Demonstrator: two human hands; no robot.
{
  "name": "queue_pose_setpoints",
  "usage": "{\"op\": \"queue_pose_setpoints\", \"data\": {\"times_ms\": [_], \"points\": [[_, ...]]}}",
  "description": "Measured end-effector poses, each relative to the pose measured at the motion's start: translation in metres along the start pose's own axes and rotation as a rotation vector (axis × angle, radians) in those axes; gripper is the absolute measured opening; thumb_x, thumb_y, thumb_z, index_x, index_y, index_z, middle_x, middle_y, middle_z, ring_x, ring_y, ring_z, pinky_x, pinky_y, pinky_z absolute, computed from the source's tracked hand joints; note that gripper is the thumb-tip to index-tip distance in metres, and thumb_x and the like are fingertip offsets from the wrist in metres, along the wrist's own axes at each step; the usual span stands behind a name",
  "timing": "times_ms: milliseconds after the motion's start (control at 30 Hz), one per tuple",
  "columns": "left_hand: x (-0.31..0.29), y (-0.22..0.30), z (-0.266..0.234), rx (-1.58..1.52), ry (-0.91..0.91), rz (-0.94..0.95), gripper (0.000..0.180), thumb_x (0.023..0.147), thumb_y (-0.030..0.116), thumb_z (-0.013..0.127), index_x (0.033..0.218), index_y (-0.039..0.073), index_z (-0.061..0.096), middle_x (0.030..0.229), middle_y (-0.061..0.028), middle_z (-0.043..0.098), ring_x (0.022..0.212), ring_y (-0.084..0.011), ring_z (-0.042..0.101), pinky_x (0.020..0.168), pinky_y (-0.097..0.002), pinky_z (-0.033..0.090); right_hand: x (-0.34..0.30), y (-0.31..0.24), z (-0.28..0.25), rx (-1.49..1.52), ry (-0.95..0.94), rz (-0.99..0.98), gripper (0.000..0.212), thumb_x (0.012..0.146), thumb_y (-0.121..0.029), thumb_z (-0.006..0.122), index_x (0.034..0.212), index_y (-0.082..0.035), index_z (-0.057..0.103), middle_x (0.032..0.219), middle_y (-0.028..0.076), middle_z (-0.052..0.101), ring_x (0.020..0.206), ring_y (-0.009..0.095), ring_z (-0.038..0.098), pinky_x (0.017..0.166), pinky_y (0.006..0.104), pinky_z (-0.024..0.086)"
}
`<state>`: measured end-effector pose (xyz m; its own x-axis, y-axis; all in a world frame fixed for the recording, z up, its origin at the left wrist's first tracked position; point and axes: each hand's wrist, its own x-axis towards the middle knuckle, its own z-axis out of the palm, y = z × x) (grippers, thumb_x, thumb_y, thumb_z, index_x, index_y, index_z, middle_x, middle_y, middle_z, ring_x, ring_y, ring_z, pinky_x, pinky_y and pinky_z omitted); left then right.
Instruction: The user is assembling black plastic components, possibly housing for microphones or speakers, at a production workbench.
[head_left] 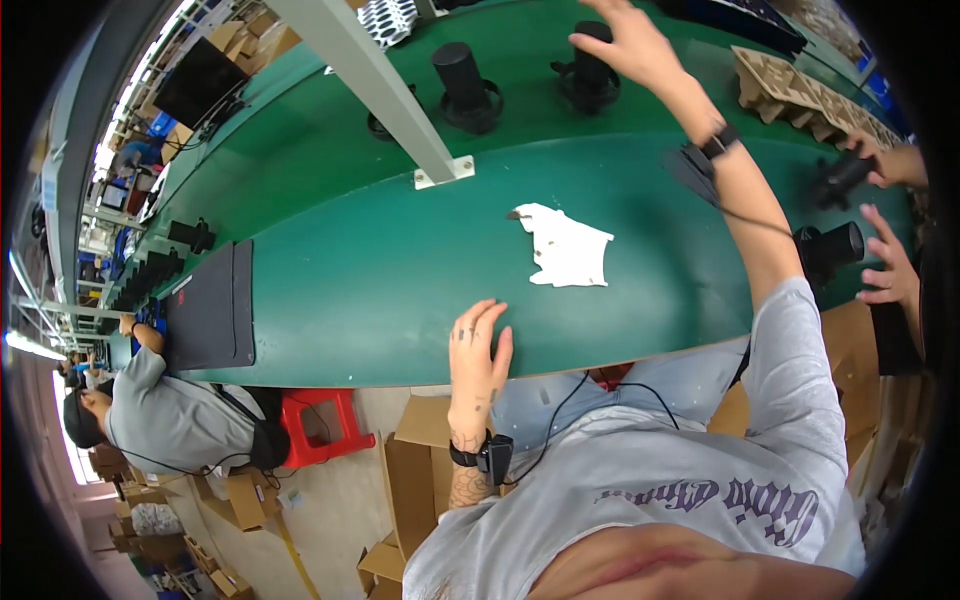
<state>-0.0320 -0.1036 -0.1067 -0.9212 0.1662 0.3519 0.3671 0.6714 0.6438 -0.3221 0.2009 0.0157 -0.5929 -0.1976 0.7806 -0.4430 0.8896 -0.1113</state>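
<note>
1. Risk: right hand (640,45) could tip the upright black cylindrical part (592,75), likely if the thumb clips its top.
2. Risk: the wrist cable may snag the neighbouring black part (830,248) at its 4 o'clock, if the arm sweeps back low.
3. Right fingers: thumb spread, tips partly cropped; upright part sits at the hand's 8 o'clock, contact unclear.
4. Left hand (475,360): fingers loosely together, thumb apart, holding nothing; white cloth (570,250) at 1 o'clock on worktop (370,290).

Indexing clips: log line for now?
right hand: by black cylinder | left hand: open, over green tabletop | white scrap: on tabletop
</note>
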Motion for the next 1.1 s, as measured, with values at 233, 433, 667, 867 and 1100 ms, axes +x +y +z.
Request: {"op": "queue_pose_setpoints", "data": {"times_ms": [233,433,667,867,1100], "points": [[-0.011,-0.010,0.012,0.136,0.067,0.035,0.024,0.079,0.005,0.060,0.103,0.007,0.061,0.112,-0.0077,0.059,0.106,-0.0291,0.053,0.091,-0.0415,0.041,0.038,-0.023,0.071,-0.203,-0.446,0.135,0.034,0.078,-0.027,0.066,0.109,-0.015,0.056,0.099,0.011,0.062,0.092,0.028,0.061,0.072,0.0401,0.050],[-0.012,-0.008,0.012,0.149,0.110,0.011,0.020,0.077,0.002,0.060,0.096,0.007,0.063,0.109,-0.0072,0.060,0.103,-0.0290,0.055,0.090,-0.0411,0.041,0.056,-0.097,0.077,0.150,-0.620,-0.138,0.078,0.073,-0.025,0.074,0.141,-0.031,0.036,0.120,0.011,0.054,0.109,0.030,0.055,0.090,0.0393,0.047],[-0.006,-0.007,0.013,0.150,0.132,0.003,0.019,0.076,0.001,0.061,0.094,0.007,0.064,0.107,-0.0060,0.062,0.101,-0.0301,0.056,0.088,-0.0403,0.042,0.041,-0.102,0.076,0.093,-0.591,-0.059,0.056,0.078,-0.030,0.069,0.129,-0.023,0.048,0.113,0.009,0.057,0.103,0.028,0.058,0.084,0.0387,0.048],[-0.013,-0.008,0.004,-0.184,0.284,-0.106,0.017,0.082,-0.001,0.058,0.097,0.003,0.064,0.105,-0.0106,0.063,0.093,-0.0254,0.062,0.080,-0.0353,0.050,-0.025,-0.068,-0.047,0.706,-0.317,0.270,0.051,0.084,-0.017,0.067,0.131,-0.014,0.049,0.111,0.006,0.057,0.084,0.013,0.057,0.072,0.0257,0.048],[0.045,0.093,-0.036,-0.686,0.177,-0.180,0.059,0.071,0.004,0.074,0.125,-0.001,0.049,0.116,-0.0161,0.058,0.090,-0.0192,0.065,0.067,-0.0271,0.056,-0.162,-0.092,-0.127,1.479,-0.236,0.787,0.073,0.082,-0.035,0.068,0.136,-0.002,0.032,0.098,0.011,0.059,0.067,0.016,0.063,0.056,0.0274,0.053]]}}
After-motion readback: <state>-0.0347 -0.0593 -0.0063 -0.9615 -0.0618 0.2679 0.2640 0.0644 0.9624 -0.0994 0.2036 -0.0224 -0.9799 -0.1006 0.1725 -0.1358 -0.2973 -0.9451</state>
